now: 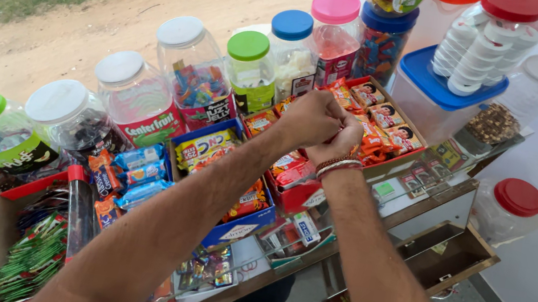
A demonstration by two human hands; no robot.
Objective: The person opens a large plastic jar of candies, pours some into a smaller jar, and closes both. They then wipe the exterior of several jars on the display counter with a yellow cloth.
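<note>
As things stand: my two hands are closed together in the air above the sweet boxes, and nothing I can see has been lifted clear of any box or jar.
Done so far: as I judge it, little shows. The boxes look full and the jars near me are all capped.
Left to do: whatever my fingers are working at between them is not finished, since both hands are locked on the same spot.
Left hand [311, 118]: reaching in from the lower left with the forearm stretched long. The knuckles are up and the fingers are curled in tight against my other hand.
Right hand [346, 141]: coming up from the lower right and touching the left. Its fingers are mostly hidden behind the left hand, so I cannot tell whether they pinch anything.
Wrist: a red thread bracelet [339, 164] sits just below the right hand.
Below the hands: a cardboard carton of orange-red packets [382, 129] is just beyond them, and a red box [291, 192] of snack packets is just beneath them.
Nearby: a blue box [235, 228] of yellow packets is to the left. A green-lidded jar [250, 70] and a blue-lidded jar [293, 45] stand behind it.
Off to the right: an open wooden drawer [448, 258], well apart from both hands.
</note>
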